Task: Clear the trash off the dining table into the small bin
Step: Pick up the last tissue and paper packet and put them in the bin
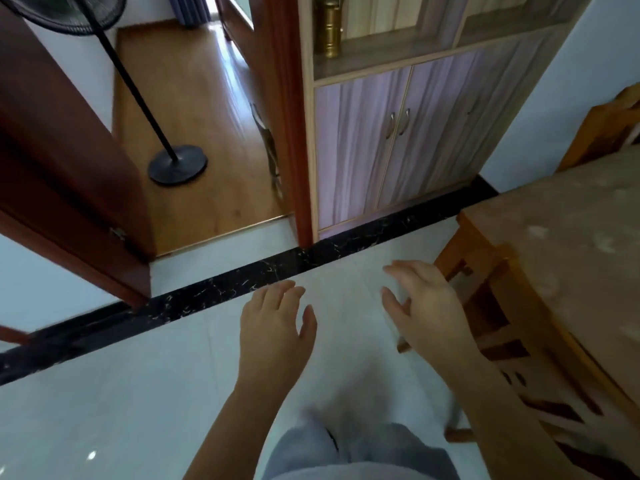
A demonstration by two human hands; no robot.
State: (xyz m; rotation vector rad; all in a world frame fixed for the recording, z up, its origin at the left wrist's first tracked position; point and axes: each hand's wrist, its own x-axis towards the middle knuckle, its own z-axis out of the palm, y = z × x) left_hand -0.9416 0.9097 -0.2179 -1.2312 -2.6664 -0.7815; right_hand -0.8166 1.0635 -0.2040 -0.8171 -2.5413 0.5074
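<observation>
Above the pale tiled floor: left hand and right hand, both empty, fingers spread wide. Right edge: dining table, visible top bare, chair alongside. Beyond: cabinet, fan stand. Bin and trash out of view.

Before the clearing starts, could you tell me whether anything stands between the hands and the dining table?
Nothing visible does. The left hand and right hand hover open and empty over bare floor tile, with the dining table just to the right. A wooden chair sits tucked against its near edge. No trash or bin is in view.
</observation>
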